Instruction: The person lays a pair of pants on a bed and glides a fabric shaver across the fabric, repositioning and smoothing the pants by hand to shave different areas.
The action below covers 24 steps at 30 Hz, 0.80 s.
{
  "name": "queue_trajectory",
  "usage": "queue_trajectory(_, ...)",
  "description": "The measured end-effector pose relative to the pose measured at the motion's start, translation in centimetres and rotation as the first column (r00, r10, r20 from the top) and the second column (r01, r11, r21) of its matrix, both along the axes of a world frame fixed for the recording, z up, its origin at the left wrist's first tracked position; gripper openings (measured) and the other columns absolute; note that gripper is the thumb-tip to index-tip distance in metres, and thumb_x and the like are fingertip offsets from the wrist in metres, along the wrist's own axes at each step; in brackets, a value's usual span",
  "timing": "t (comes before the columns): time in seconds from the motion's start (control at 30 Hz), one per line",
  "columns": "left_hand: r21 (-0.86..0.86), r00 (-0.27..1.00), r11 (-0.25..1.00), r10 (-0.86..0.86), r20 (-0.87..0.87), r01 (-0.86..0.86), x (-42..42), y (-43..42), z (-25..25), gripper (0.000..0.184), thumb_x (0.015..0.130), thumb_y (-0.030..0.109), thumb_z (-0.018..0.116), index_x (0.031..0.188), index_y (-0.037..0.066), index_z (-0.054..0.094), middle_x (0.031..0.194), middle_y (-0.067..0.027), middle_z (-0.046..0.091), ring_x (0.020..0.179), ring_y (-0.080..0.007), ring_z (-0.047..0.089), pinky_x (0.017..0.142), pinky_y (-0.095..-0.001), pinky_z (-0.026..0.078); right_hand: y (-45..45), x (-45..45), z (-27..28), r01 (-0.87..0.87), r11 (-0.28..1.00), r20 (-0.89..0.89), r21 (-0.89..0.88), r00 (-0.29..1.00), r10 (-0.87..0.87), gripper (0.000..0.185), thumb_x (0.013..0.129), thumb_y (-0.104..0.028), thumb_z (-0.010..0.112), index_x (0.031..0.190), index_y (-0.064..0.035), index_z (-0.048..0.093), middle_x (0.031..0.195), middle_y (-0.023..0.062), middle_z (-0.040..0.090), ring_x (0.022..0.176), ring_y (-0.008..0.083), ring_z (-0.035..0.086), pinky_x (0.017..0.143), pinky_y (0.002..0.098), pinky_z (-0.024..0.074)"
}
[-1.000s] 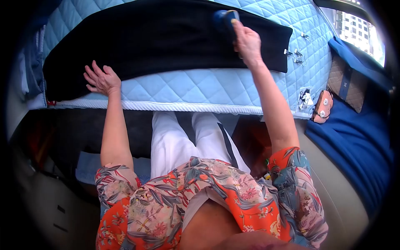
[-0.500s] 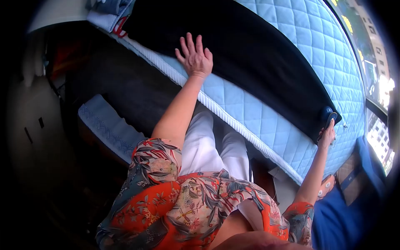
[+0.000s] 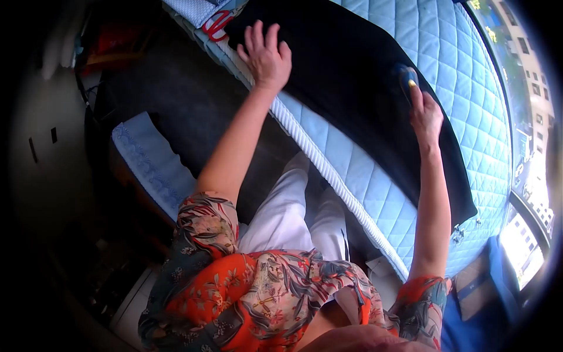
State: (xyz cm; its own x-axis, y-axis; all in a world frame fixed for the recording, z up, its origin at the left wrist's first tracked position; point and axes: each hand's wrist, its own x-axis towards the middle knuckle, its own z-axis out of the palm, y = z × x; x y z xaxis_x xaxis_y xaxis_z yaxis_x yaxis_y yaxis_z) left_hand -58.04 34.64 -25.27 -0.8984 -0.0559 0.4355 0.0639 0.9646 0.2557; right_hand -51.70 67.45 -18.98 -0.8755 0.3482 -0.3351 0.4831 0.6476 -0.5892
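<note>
A long piece of black clothing, which looks like trousers, lies spread over a light blue quilted cover. On its left part my left hand rests palm down near the front edge, fingers spread. My right hand is closed round a small dark blue tool with a rounded head, which looks like a fabric shaver. The tool's head meets the black cloth near its far edge; motion blurs it, and the fingers hide most of the handle.
Red-handled scissors lie at the black cloth's left end, beside folded patterned fabric. The quilted cover has a ribbed white edge. Light blue embroidered cloth hangs at left. A window is on the right.
My right hand has moved the fabric shaver from the cloth's lower right end up and left along it. My left hand stays spread on the cloth; the view has shifted slightly.
</note>
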Motion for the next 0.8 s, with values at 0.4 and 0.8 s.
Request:
queue_trajectory(0.4,0.039,0.973,0.973,0.230,-0.007,-0.229,-4.6,-5.5,-6.1,0.043,0.083,0.033,0.051,0.122,0.016,0.053,0.128,-0.0072,0.051,0.124,-0.0309,0.037,0.100,-0.0478,0.027,-5.7,-5.8,1.5,-0.063,0.996,-0.012,-0.064,0.998,0.063,0.050,0.090,-0.046,0.052,0.068,-0.0022,0.057,0.051,0.0050,0.050,0.046,0.0146,0.051,0.046,0.0313,0.0408)
queue_trajectory(0.8,0.039,0.982,0.981,0.189,0.008,-0.190,-4.0,-5.3,-5.6,0.042,0.082,0.030,0.053,0.120,0.013,0.053,0.124,-0.0098,0.051,0.122,-0.0330,0.038,0.099,-0.0494,0.027,-1.1,-3.7,2.8,0.060,0.997,0.132,-0.038,0.990,-0.054,0.051,0.089,-0.048,0.053,0.079,0.0004,0.064,0.056,0.0070,0.056,0.050,0.0148,0.055,0.051,0.0300,0.0450)
